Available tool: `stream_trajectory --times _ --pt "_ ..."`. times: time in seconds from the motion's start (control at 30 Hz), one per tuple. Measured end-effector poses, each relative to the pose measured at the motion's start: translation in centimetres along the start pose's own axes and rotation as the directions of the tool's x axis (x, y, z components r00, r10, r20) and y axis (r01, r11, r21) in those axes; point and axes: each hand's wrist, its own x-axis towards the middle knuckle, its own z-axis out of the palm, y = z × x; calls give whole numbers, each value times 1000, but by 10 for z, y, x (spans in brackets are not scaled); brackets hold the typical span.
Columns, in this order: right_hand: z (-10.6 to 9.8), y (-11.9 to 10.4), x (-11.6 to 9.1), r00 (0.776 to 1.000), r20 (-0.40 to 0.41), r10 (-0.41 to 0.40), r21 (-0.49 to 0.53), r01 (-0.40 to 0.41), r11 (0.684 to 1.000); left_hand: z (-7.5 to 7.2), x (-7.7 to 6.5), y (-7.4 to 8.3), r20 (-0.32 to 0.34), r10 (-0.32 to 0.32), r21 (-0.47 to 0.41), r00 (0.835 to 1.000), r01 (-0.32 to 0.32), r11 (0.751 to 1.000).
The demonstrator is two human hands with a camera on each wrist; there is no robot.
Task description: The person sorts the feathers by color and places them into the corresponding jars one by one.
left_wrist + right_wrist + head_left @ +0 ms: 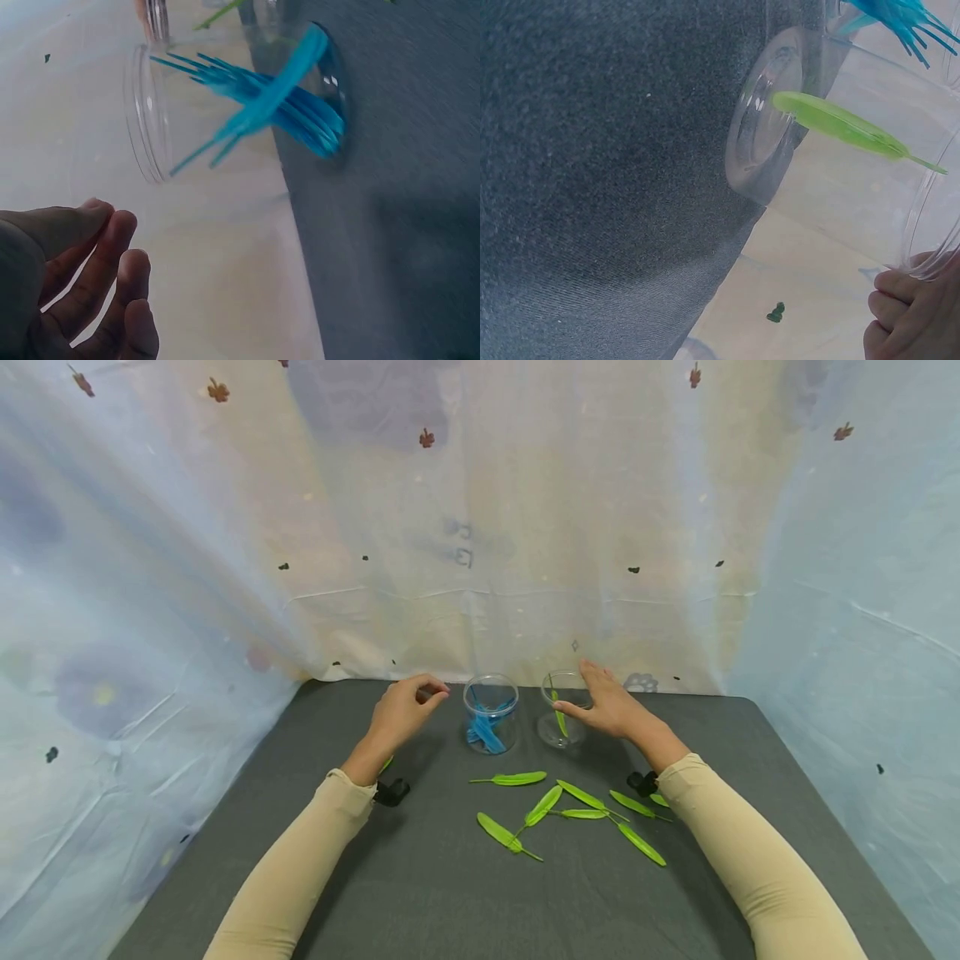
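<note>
My left hand (405, 710) hovers left of a clear jar (508, 731); its thumb and forefinger tips meet, the other fingers curve loosely, and nothing shows between them. Inside that jar lean several blue feathers (277, 105), quills toward the mouth. My right hand (611, 706) grips a second clear jar (552, 737) at its rim, thumb across the near side and fingers behind. One green feather (847, 126) stands tilted in this second jar, its quill end up at the mouth.
Several green feathers (517, 778) lie scattered on the dark grey table (420, 893) in front of the jars, some overlapping. Another green feather (386, 764) is partly hidden by the left wrist. A patterned curtain (525, 610) rises behind the table and at both sides.
</note>
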Motion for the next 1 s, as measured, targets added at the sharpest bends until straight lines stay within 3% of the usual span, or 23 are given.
stream_trajectory --times 0.3,0.67,1.0 --pt "0 4 0 1000 6 17 -4 -17 1000 -14 -17 -26 59 -57 40 997 54 998" --pt "0 -1 0 1000 14 10 6 -10 1000 -35 -37 -52 92 -82 67 992 76 995" --pt "1 0 1 1000 12 7 2 -7 1000 -52 -54 -75 126 -120 158 985 99 982"
